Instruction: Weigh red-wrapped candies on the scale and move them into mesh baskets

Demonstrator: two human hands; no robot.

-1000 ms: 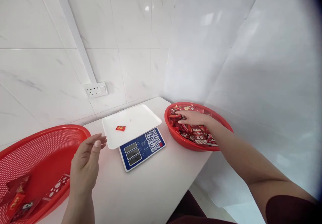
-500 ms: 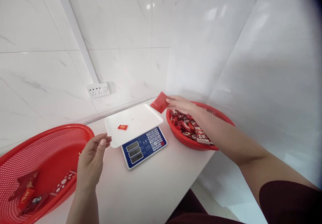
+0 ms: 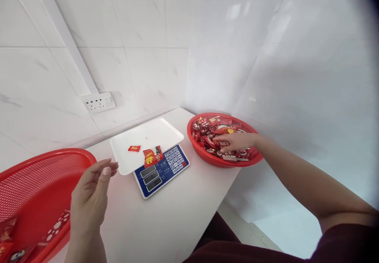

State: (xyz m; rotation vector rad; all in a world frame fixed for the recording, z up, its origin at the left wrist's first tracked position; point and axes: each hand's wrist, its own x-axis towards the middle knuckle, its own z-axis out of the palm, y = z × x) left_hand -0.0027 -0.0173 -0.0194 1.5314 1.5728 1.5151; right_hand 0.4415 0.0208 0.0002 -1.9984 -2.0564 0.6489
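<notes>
A digital scale (image 3: pixel 161 172) with a white tray (image 3: pixel 142 135) stands on the white table. On the tray lie a small red packet (image 3: pixel 134 148) and, at its front edge over the blue panel, a larger red packet (image 3: pixel 153 156). My left hand (image 3: pixel 91 192) is at the tray's left corner, fingers loosely apart and holding nothing visible. My right hand (image 3: pixel 235 142) reaches into the right red basket (image 3: pixel 207 157), its fingers spread on the red packets (image 3: pixel 204 125), with nothing seen gripped.
At the left is a red mesh basket (image 3: pixel 79 153) with a few packets (image 3: pixel 56 227) at its bottom. A socket (image 3: pixel 99 102) is on the tiled wall behind. The table's right edge runs below the right basket.
The larger red packet has left my right hand and now lies on the tray's front edge. My right hand has moved down into the right basket. The view has turned slightly to the right.
</notes>
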